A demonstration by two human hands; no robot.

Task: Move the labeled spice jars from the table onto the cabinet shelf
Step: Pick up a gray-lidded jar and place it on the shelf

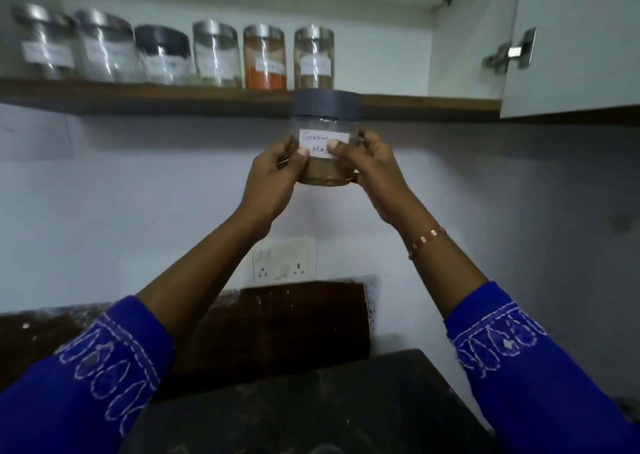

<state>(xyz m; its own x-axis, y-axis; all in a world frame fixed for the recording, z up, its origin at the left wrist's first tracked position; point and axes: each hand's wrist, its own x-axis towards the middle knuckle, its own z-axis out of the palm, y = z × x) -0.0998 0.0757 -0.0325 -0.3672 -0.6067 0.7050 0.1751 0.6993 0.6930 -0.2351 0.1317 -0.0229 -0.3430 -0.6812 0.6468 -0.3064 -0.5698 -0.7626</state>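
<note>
Head: hands (325, 173) clasping jar (325, 121) (upright)

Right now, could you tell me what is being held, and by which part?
Both hands, left and right, grip the garam masala jar by its clear body, below the lid.

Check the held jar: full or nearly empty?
Nearly empty. The jar shows brown powder only near its base; above that the glass is clear up to the lid.
</note>
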